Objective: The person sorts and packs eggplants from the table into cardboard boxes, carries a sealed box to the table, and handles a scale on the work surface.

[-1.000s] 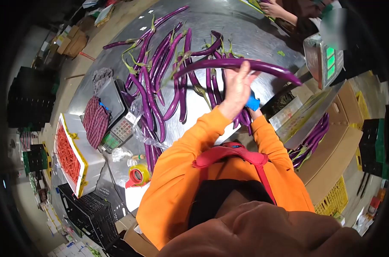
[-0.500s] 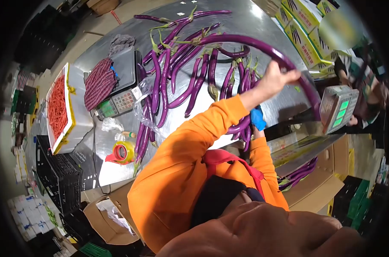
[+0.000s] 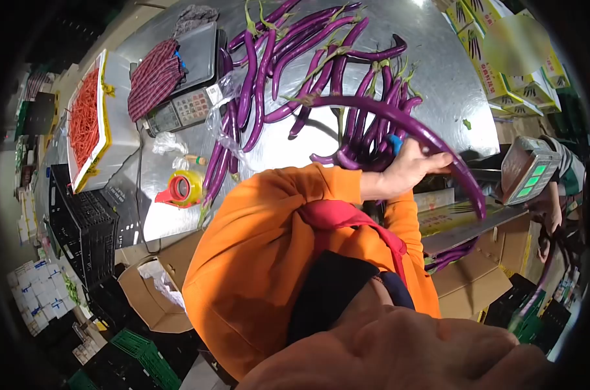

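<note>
A long purple eggplant (image 3: 399, 118) arches over the pile, and my left hand (image 3: 405, 170) is closed round its right part. My right hand (image 3: 395, 143) shows only as a patch of blue covering just behind my left hand; its fingers are hidden, among or beside a bunch of eggplants (image 3: 371, 133). More eggplants (image 3: 262, 84) lie loosely across the metal table (image 3: 438, 65), their green stems mostly toward its far side. The held eggplant's stem end points left, and its other end hangs at the right.
A scale (image 3: 192, 62) with a checked cloth (image 3: 154, 79) stands left, near a white box of red strands (image 3: 85, 120) and a tape dispenser (image 3: 180, 188). At right are another scale (image 3: 529, 172), an open carton (image 3: 467, 276) and a person's arm (image 3: 555, 207).
The held eggplant and my left hand have moved right, then lower in view. The camera view has shifted, bringing the stacked boxes at the upper right into sight.
</note>
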Demonstrator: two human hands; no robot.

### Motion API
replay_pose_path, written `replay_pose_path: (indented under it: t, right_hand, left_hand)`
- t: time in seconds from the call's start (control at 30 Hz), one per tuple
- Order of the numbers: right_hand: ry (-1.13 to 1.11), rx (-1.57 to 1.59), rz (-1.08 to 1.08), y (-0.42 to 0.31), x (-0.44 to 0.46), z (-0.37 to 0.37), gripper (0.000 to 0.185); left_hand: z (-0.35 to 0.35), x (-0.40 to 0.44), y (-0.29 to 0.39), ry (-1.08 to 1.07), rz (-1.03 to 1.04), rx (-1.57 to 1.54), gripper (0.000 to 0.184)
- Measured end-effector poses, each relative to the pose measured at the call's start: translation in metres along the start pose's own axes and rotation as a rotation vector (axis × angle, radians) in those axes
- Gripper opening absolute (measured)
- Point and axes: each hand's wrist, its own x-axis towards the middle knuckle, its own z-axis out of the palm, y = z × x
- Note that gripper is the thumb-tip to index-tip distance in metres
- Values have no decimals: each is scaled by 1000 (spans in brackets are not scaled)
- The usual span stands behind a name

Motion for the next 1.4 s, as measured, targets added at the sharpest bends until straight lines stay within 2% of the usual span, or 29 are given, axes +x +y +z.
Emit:
replay_pose_path:
  t: [0.07,0.1,0.2,0.27,0.33,0.37,0.43,0.47,0.53,0.57,0.63,0.67,0.7,0.8,0.83,0.9,0.93,0.97,1.0,1.03,1.07,1.1,1.17,1.23,1.3,1.37,1.4]
  right_hand:
    - [7,-10,-1,-3,-1,0,42]
    - [9,-17,-1,-4,-1,1,41]
    - [13,-44,-16,-12,5,4,40]
    - [21,-65,-9,-20,8,6,40]
    - [29,-98,19,-31,8,9,39]
    - [32,-100,32,-33,7,10,39]
    - [24,-32,-16,-26,9,10,39]
    - [13,34,-79,-17,14,9,39]
    - [3,16,-53,-24,10,6,40]
    - [-46,126,-22,7,22,0,42]
    - [-97,243,-8,28,35,-2,43]
    - [-45,149,-31,5,24,1,45]
    - [8,54,-50,-11,17,4,46]
    - [8,118,-45,-3,19,4,49]
    - [11,116,-53,-1,19,4,49]
    - [25,108,-43,2,19,7,51]
    - [36,100,-34,0,21,8,51]
    - [47,93,-31,-3,21,7,51]
    - [30,122,9,-6,17,8,52]
    - [12,154,44,-4,16,9,52]
    - [-5,182,68,-8,21,9,53]
    - [4,168,68,-5,26,6,53]
    - [9,156,24,5,28,1,52]
    - [-6,166,24,10,21,6,52]
    - [-20,205,37,4,21,7,51]
    - [-26,223,51,-1,22,5,51]
    - [-22,202,38,-3,22,6,51]
  left_hand:
    - [6,10,11,-178,182,192,22]
    - [2,8,12,-187,183,196,22]
    - [-29,-3,15,-246,109,1149,19]
    - [-57,-13,6,-203,-75,1077,16]
    - [-74,-22,11,-204,-45,942,22]
    - [-78,-22,13,-225,-26,969,22]
    - [-84,-21,18,-179,28,664,29]
    - [-82,-20,26,-200,42,687,29]
    - [-75,-15,46,-200,-68,626,32]
    - [-80,-9,52,-217,-55,643,32]
    - [-96,6,63,-243,-165,732,32]
    - [-101,16,72,-252,-221,772,32]
    - [-103,28,83,-261,-211,781,32]
    - [-92,74,130,-215,-133,948,36]
    - [-70,95,161,-217,-156,1150,35]
    - [-51,179,222,-305,100,1308,34]
    - [-38,233,259,-257,207,1416,32]
    - [-40,304,307,-224,208,1572,34]
    - [-32,342,347,111,189,1522,55]
    - [-42,369,376,266,183,1344,71]
    - [-50,393,405,414,204,1150,88]
    - [-81,413,410,385,228,841,99]
    - [-127,422,371,433,77,982,85]
    - [-185,413,326,256,16,1466,65]
    - [-214,368,287,208,40,1333,40]
    - [-235,333,274,180,75,1370,22]
    - [-238,319,273,185,66,1371,22]
